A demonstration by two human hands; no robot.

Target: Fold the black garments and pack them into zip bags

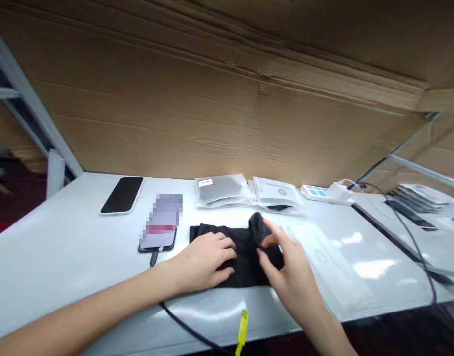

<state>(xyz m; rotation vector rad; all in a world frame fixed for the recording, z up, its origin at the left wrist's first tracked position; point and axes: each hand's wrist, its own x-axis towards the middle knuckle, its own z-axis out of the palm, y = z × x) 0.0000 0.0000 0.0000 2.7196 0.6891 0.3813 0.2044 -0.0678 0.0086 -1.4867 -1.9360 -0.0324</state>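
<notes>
A folded piece of black cloth (245,273) lies on the white table near its front edge. Resting on its left part is my left hand (206,259), palm down with the fingers stretched out. At the right end, my right hand (291,267) pinches a raised fold of the cloth between thumb and fingers, so that part stands up off the table. What kind of textile it is cannot be made out. Beside my right hand lies a clear plastic bag (334,262), flat on the table.
Packed plastic pouches (225,190) lie behind the cloth against a cardboard wall (167,118). A lit phone (162,222) with a black cable and a dark phone (123,195) are to the left. A power strip (315,192) sits at the back right. A yellow tag (242,326) hangs in front.
</notes>
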